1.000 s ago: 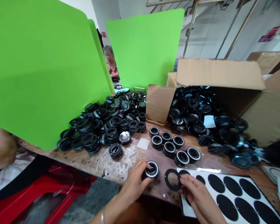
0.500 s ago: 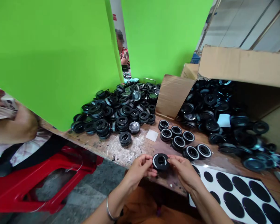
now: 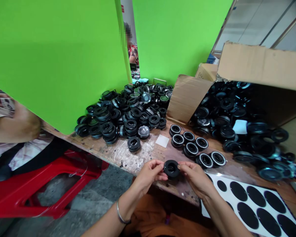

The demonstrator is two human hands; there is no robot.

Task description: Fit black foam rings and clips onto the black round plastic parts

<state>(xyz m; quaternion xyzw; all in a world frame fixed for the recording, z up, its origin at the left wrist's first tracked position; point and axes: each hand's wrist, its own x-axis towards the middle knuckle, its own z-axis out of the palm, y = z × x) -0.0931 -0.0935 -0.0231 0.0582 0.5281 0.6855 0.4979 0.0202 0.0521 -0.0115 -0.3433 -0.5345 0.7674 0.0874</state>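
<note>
Two green panels (image 3: 56,62) stand upright behind and to the left of the counter (image 3: 144,161), whose worn top is smeared pale in places. At the right, an open box (image 3: 263,65) lies with its mouth toward the middle, black parts spilling from it onto the counter. A red stool (image 3: 51,194) is at the lower left, with a person's arm (image 3: 24,123) above it. A heap (image 3: 123,110) of black parts, some stacked, lies against the panels. Near the right edge, a white sheet (image 3: 229,197) bears black discs, partly covered by the right forearm.

The left hand (image 3: 148,176) and right hand (image 3: 196,177) meet over the counter's near edge. The fingers of both are closed on one black part (image 3: 171,169), pinching it from opposite sides. It is between them in front of the body, its upper face showing a black ring round a dark middle. A metal bangle (image 3: 120,212) circles the left wrist.

Just beyond the right hand, seven silver-rimmed parts (image 3: 190,149) stand grouped. A pale card (image 3: 162,141) lies flat between them and the heap.
</note>
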